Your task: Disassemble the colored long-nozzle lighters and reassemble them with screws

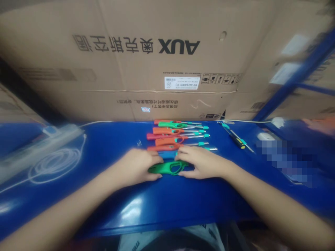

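Note:
A green long-neck gas lighter [164, 168] lies crosswise in front of me on the blue surface. My left hand [137, 164] pinches its handle end, fingers behind and thumb in front. Around its other end, past the trigger opening, my right hand [202, 162] is closed and hides the metal tube. Just behind it lies a blue lighter [166, 154], partly covered by my fingers. Beyond that, several lighters form a row, among them an orange lighter [169, 140], a red lighter [154, 136] and a green lighter [170, 124], their metal tubes pointing right.
A screwdriver [237, 141] with a black and yellow handle lies to the right. On the left are a coiled white cable [56, 162] and a power strip [62, 134]. A big cardboard box [125, 73] stands behind the blue shelf surface [104, 212].

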Demonstrator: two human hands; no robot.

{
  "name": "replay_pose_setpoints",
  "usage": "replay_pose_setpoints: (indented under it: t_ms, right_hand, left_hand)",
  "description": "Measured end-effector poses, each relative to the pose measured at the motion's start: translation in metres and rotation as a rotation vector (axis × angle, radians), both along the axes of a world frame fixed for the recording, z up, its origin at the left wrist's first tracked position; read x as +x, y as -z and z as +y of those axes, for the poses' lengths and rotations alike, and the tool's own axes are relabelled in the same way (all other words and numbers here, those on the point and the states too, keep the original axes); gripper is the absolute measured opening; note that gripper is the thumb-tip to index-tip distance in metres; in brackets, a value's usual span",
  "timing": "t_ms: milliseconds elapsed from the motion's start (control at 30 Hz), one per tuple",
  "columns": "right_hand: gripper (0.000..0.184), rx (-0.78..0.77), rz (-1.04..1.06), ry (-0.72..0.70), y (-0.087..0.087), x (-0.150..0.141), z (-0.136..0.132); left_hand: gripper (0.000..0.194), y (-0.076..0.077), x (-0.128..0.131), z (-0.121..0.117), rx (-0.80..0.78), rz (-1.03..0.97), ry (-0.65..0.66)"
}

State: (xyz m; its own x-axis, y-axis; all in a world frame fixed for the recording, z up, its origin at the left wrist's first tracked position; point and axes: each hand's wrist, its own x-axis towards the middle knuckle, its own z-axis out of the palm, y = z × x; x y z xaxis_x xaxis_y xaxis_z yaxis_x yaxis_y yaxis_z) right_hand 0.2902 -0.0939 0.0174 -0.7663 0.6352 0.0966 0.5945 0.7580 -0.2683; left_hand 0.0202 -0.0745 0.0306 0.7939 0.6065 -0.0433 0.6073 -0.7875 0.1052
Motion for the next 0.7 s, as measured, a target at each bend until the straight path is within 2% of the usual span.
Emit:
replay_pose_setpoints:
  t_ms: [200,400,700]
  right_hand:
    - [0.036,-0.039,-0.017,0.047,0.0007,-0.0019,0.0002]
    - [0.033,-0.188,-0.019,0.139,-0.007,-0.0025,-0.0021]
    - [0.022,-0.12,0.01,0.063,-0.0027,0.0034,0.004]
  left_hand:
    - [0.014,-0.0011,0.002,-0.0019,-0.023,0.008,0.018]
    - [0.016,0.0023,0.0016,-0.0003,-0.021,0.01,0.021]
    - [0.014,-0.003,0.0043,-0.0027,-0.042,0.019,-0.005]
